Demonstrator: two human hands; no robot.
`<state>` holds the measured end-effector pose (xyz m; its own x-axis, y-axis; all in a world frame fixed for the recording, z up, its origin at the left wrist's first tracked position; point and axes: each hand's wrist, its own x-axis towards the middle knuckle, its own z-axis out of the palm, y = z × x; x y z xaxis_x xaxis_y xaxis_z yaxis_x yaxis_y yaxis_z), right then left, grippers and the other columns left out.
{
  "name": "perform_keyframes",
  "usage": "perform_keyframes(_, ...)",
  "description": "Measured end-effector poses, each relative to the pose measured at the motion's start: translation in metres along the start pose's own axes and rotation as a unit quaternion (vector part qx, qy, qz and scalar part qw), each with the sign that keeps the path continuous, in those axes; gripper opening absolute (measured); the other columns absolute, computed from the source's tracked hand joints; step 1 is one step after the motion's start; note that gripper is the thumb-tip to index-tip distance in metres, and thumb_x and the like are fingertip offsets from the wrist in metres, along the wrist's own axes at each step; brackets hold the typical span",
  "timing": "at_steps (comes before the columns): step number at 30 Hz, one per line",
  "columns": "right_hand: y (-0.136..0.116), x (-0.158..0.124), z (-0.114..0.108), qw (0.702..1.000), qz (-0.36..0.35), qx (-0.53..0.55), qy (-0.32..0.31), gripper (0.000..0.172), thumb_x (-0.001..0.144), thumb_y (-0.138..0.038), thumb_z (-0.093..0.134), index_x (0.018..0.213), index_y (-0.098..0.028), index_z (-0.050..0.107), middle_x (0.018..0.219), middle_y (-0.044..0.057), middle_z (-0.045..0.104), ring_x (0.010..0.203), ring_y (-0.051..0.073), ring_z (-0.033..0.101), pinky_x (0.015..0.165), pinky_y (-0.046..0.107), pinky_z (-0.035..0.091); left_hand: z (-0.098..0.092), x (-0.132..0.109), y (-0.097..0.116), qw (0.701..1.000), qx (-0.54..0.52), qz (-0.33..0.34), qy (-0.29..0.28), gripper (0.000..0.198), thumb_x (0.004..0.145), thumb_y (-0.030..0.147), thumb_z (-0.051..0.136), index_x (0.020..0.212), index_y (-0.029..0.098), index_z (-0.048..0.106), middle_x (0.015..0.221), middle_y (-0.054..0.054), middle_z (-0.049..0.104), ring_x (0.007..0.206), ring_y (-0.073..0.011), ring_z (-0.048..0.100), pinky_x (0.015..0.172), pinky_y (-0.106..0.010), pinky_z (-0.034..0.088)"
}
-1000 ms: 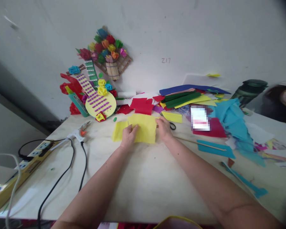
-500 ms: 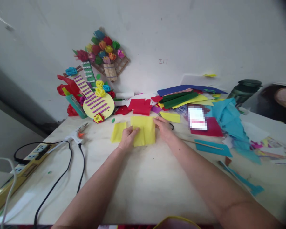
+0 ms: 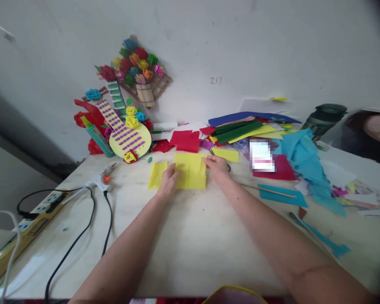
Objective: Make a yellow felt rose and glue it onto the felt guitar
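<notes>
Left hand (image 3: 169, 180) clamped on the yellow sheet (image 3: 191, 174) at nine o'clock, right hand (image 3: 218, 168) pinching two o'clock, apparently to keep it flat.

Head camera, one: worn on the person's head; facing forward and down across the table (image 3: 183, 236) to the wall (image 3: 256, 50). Table's near edge at frame bottom; left hand (image 3: 168, 180) and right hand (image 3: 218, 166) at mid-range, near centre.

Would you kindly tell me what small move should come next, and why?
Perhaps even up the top edge of the yellow paper: left of the left hand it sits lower, while the right hand pinches its upper right corner.
</notes>
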<state>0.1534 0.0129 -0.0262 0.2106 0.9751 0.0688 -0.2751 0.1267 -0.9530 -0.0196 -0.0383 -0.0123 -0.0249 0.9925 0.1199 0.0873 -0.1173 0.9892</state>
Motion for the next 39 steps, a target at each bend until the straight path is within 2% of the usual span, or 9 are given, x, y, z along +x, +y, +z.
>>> perform_keyframes(4,0.003,0.002,-0.002,0.999,-0.022,-0.035,0.009,0.014,0.052,-0.026,0.066,0.061,-0.016,0.062,0.054,-0.004,0.057,0.053,0.011,0.051,0.058,0.025,0.043,0.0,0.0,0.001,0.996,-0.082,-0.037,-0.018,0.059,0.068,0.022,0.053,0.125,0.022,0.038,0.086,-0.003,0.063,0.073,-0.0183,0.06,0.065,-0.03,0.046)
perform_keyframes(7,0.004,0.003,-0.002,0.999,-0.027,-0.044,0.014,0.014,0.053,-0.026,0.066,0.064,-0.017,0.063,0.057,-0.004,0.058,0.054,0.011,0.052,0.058,0.025,0.043,-0.001,0.0,0.0,0.991,-0.123,-0.056,-0.019,0.071,0.068,0.02,0.056,0.132,0.027,0.028,0.092,-0.003,0.062,0.075,-0.0187,0.061,0.067,-0.031,0.047)
perform_keyframes(11,0.003,0.003,-0.002,0.998,-0.044,-0.047,0.015,0.013,0.053,-0.025,0.065,0.063,-0.017,0.062,0.057,-0.004,0.058,0.053,0.01,0.051,0.057,0.024,0.042,-0.002,0.002,0.0,0.978,-0.191,-0.069,-0.056,0.077,0.066,0.016,0.056,0.134,0.026,0.023,0.099,-0.005,0.062,0.082,-0.0199,0.062,0.073,-0.033,0.048)
perform_keyframes(16,0.003,0.002,-0.003,0.997,-0.05,-0.056,0.005,0.013,0.055,-0.027,0.063,0.064,-0.017,0.06,0.057,-0.003,0.058,0.054,0.011,0.052,0.057,0.024,0.042,-0.003,0.002,0.003,0.966,-0.227,-0.069,-0.106,0.068,0.063,0.013,0.059,0.127,0.022,0.038,0.1,-0.007,0.063,0.088,-0.0213,0.061,0.073,-0.032,0.048)
perform_keyframes(21,-0.002,0.0,-0.002,0.997,-0.049,-0.058,0.0,0.018,0.056,-0.027,0.063,0.07,-0.018,0.058,0.063,-0.002,0.06,0.06,0.012,0.054,0.06,0.025,0.043,-0.003,0.002,0.003,0.967,-0.195,-0.095,-0.135,0.043,0.059,0.019,0.066,0.101,0.016,0.058,0.085,-0.006,0.066,0.082,-0.0216,0.062,0.067,-0.03,0.048)
perform_keyframes(24,-0.005,-0.002,-0.001,0.998,-0.058,-0.029,0.0,0.038,0.054,-0.024,0.063,0.091,-0.019,0.056,0.069,-0.002,0.061,0.066,0.013,0.056,0.063,0.025,0.044,-0.003,0.002,0.003,0.969,-0.189,-0.109,-0.12,0.037,0.057,0.022,0.067,0.093,0.016,0.06,0.081,-0.006,0.066,0.079,-0.0213,0.063,0.064,-0.029,0.048)
perform_keyframes(27,-0.009,-0.005,-0.001,0.999,-0.01,0.004,-0.031,0.056,0.053,-0.027,0.066,0.106,-0.022,0.051,0.073,-0.003,0.062,0.068,0.014,0.058,0.06,0.025,0.044,-0.004,0.002,0.004,0.97,-0.189,-0.103,-0.111,0.036,0.056,0.023,0.068,0.091,0.016,0.061,0.08,-0.005,0.066,0.078,-0.0205,0.063,0.064,-0.029,0.048)
perform_keyframes(32,-0.015,-0.015,0.001,0.975,0.105,0.035,-0.194,0.033,0.053,-0.031,0.07,0.082,-0.018,0.062,0.074,0.003,0.066,0.07,0.018,0.061,0.061,0.029,0.046,-0.004,0.002,0.004,0.971,-0.195,-0.086,-0.106,0.037,0.056,0.023,0.068,0.092,0.016,0.061,0.08,-0.005,0.066,0.078,-0.0205,0.063,0.065,-0.029,0.048)
perform_keyframes(39,-0.01,-0.016,0.003,0.987,0.081,0.004,-0.14,0.028,0.05,-0.029,0.072,0.073,-0.016,0.063,0.067,0.003,0.067,0.066,0.018,0.061,0.061,0.028,0.046,-0.004,0.003,0.002,0.972,-0.189,-0.107,-0.083,0.034,0.055,0.024,0.071,0.086,0.014,0.062,0.079,-0.005,0.067,0.074,-0.0201,0.063,0.063,-0.029,0.048)
